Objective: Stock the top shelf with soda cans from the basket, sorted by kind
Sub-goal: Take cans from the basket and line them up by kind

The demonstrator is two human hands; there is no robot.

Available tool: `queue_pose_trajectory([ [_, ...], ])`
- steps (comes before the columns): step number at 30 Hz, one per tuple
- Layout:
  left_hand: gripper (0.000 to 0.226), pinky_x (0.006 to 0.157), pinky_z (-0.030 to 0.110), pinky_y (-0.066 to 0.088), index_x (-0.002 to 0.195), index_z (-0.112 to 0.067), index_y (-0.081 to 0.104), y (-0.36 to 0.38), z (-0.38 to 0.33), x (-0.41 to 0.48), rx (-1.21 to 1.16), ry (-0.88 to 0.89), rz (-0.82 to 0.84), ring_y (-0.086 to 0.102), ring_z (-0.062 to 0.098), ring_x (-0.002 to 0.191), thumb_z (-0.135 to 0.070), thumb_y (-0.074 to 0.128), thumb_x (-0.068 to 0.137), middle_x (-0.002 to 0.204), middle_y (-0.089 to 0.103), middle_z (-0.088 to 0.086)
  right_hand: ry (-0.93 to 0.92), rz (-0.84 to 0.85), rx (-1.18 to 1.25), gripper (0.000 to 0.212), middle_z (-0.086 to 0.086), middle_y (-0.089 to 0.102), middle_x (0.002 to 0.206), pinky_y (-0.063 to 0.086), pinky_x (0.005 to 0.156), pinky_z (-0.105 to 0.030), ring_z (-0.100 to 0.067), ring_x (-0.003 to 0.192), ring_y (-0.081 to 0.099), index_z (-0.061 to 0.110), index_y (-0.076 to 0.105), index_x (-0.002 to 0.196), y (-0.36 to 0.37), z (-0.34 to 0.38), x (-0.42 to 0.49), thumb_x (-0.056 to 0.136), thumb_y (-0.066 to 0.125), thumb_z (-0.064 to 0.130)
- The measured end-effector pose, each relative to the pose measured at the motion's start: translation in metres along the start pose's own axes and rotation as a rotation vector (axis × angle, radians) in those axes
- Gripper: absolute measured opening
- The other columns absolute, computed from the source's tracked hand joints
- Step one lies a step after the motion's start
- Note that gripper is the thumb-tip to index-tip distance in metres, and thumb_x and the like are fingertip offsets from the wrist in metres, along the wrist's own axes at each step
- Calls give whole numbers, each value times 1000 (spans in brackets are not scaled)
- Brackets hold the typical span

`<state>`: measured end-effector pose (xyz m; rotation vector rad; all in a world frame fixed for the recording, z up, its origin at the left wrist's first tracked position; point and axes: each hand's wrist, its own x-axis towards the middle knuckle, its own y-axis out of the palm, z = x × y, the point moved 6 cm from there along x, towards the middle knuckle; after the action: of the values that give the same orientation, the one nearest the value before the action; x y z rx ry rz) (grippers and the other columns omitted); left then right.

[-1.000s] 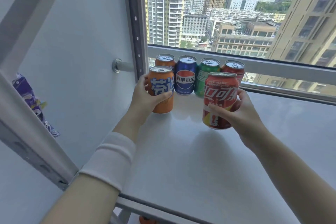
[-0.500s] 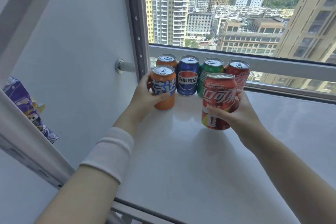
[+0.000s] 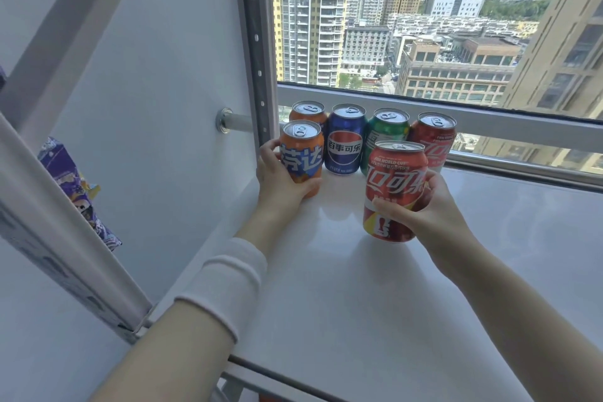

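Note:
On the white top shelf [image 3: 375, 287] a back row holds an orange can [image 3: 308, 110], a blue Pepsi can [image 3: 346, 140], a green can [image 3: 388, 127] and a red cola can [image 3: 434, 137]. My left hand [image 3: 280, 179] grips a second orange Fanta can [image 3: 301, 155], standing on the shelf just in front of the back orange one. My right hand [image 3: 427, 209] holds a second red cola can [image 3: 393, 189], tilted slightly, in front of the green and red cans; whether its base touches the shelf is unclear. The basket is out of view.
A grey perforated upright post [image 3: 256, 42] stands at the shelf's back left corner, beside a white wall. A window rail [image 3: 489, 121] runs behind the cans. A purple snack bag [image 3: 75, 189] hangs at lower left behind the slanted frame bar [image 3: 65, 222].
Both hands have moved forward toward the back row; the orange can has come down onto the shelf in front of the back orange can, and the red can has moved closer to the row.

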<state>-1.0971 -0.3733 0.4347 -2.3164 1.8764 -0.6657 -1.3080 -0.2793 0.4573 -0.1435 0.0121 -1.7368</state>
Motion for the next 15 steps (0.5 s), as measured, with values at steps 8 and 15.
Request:
queue_pose_trajectory([
  [8, 86, 106, 40, 40, 130, -16, 26, -1, -1, 8, -3, 21, -2, 39, 22, 127, -12, 82, 65, 134, 36, 6, 11, -5, 8, 72, -3, 61, 110, 50, 78, -27, -15, 99, 62, 15, 42, 124, -3, -1, -2, 64, 80, 8],
  [15, 86, 105, 42, 39, 129, -16, 27, 0, 2, 12, 17, 27, -10, 39, 24, 126, -14, 82, 63, 132, 36, 8, 26, -11, 13, 69, 3, 60, 104, 46, 71, -21, -8, 93, 60, 18, 40, 122, -3, -2, -5, 66, 78, 8],
])
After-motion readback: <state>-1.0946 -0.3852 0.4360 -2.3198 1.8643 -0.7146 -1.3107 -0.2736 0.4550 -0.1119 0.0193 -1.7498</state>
